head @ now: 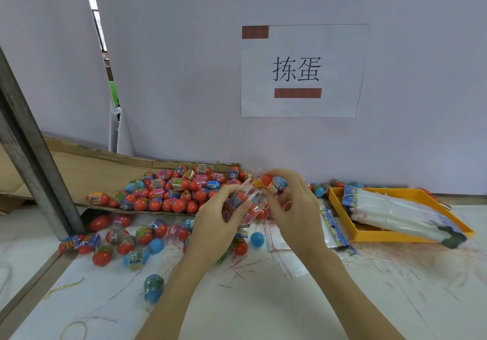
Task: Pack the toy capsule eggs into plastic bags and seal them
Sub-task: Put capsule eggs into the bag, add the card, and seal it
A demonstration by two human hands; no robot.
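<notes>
Nearest the person, a yellow rubber band point(73, 333) lies at the table's front edge, well short of the orange tray, and a thin gold twist tie point(63, 288) lies just beyond it. The white table point(263, 310) between the forearms is bare apart from scattered red tear strips point(239, 268). A lone blue egg point(153, 288) stands left of the left forearm.

Further in, the left hand point(213, 223) has its fingers curled round a clear plastic bag point(243, 201) that already holds several eggs. The right hand point(290, 208) pinches a red-topped egg point(266, 180) at the bag's mouth, with other fingers curled against the bag. How many eggs are inside is hard to make out through the crumpled film.

Loose eggs point(123, 242) lie scattered left of the hands, and one plain blue egg point(257, 239) sits between the wrists. Flat empty bags point(334, 230) lie between the right hand and the orange tray point(369, 235), which stands to the right and holds a bundle of bags point(395, 211) that overhangs its near rim.

Behind the hands, a big heap of eggs point(179, 189) rests on a flattened cardboard sheet point(87, 171) on the far left side from the tray. A grey metal post point(29, 155) slants up at the left, cut off by the frame. A few eggs point(319, 189) sit along the wall, partly hidden by the right hand and the tray. The pale wall point(184, 62) closes the back, with a paper sign point(303, 70) above the tray.
</notes>
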